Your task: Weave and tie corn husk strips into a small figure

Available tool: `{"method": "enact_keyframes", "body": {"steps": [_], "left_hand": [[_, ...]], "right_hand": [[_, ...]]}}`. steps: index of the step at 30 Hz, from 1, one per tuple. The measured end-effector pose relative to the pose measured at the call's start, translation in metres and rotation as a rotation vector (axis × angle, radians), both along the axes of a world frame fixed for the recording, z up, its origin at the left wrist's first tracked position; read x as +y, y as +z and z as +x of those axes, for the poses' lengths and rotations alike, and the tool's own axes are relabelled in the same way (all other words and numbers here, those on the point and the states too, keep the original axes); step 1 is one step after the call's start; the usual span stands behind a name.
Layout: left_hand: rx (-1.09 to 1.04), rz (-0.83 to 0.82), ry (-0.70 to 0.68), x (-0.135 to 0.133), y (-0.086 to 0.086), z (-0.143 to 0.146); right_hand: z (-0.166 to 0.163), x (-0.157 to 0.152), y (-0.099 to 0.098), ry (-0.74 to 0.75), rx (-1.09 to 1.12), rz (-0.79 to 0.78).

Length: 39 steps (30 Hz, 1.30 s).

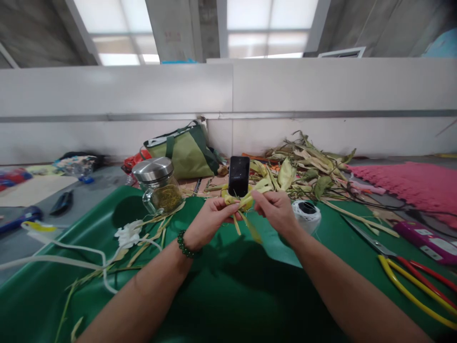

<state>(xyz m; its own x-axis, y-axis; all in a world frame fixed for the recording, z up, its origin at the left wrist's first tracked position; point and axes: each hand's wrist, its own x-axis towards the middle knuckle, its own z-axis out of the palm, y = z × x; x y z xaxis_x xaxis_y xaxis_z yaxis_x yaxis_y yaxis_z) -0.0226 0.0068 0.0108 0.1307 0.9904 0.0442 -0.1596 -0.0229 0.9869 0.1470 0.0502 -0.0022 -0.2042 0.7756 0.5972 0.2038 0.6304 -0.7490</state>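
Strips of yellow-green corn husk [253, 228] are held between my two hands over the green mat [221, 295]. My left hand [217, 211], with a dark bead bracelet at the wrist, pinches the bundled end of the strips. Close by, my right hand [273, 207] has thumb and fingers closed on a husk strip at the other side. A black phone [239, 176] stands upright just behind the hands. To the right of my right hand sits a spool of white thread [306, 215], partly covered by the wrist.
Scissors [382, 255] with red and yellow handles lie at right near a purple box-like device [426, 241]. A lidded glass jar [159, 188] stands at left by crumpled white tissue [129, 234]. Behind are a green bag [185, 155] and a husk pile [310, 162].
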Motion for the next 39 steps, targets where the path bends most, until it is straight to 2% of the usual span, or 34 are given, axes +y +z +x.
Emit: {"method": "enact_keyframes", "body": {"steps": [3,5,7,9,12,15,17,21,23,26,29,35,39], "left_hand": [[-0.082,-0.02,0.067,0.005,-0.001,-0.006],[-0.125,-0.041,0.072,0.007,0.0,-0.009],[-0.121,-0.037,0.041,0.008,0.001,-0.011],[-0.078,-0.008,0.005,0.007,0.002,-0.01],[0.008,0.079,0.002,0.006,0.003,-0.007],[0.093,0.173,0.027,0.006,0.002,-0.006],[0.171,0.226,0.046,0.008,0.001,-0.006],[0.323,0.336,0.086,0.008,-0.001,-0.006],[0.357,0.363,0.111,0.006,-0.001,-0.006],[0.354,0.352,0.114,0.004,-0.002,-0.005],[0.339,0.322,0.073,0.004,-0.004,-0.004],[0.418,0.241,-0.03,0.006,-0.006,-0.003],[0.454,0.256,-0.059,0.001,-0.003,-0.001]], "right_hand": [[0.01,0.0,0.004,-0.06,-0.195,0.364],[0.011,-0.003,0.005,-0.002,-0.393,0.618],[0.009,-0.007,0.005,0.057,-0.553,0.805],[0.004,-0.011,0.004,0.06,-0.62,0.924],[-0.001,-0.016,0.001,0.031,-0.568,0.979],[-0.001,-0.019,0.001,0.032,-0.499,0.958],[0.001,-0.019,0.003,0.09,-0.453,0.897],[0.003,-0.015,0.006,0.334,-0.296,0.606],[0.002,-0.011,0.003,0.383,-0.244,0.422],[-0.002,-0.006,-0.002,0.245,-0.222,0.213],[-0.003,-0.004,-0.003,0.116,-0.33,0.156],[0.002,-0.007,0.001,0.123,-0.638,0.105],[0.002,-0.01,0.003,0.164,-0.593,0.041]]}}
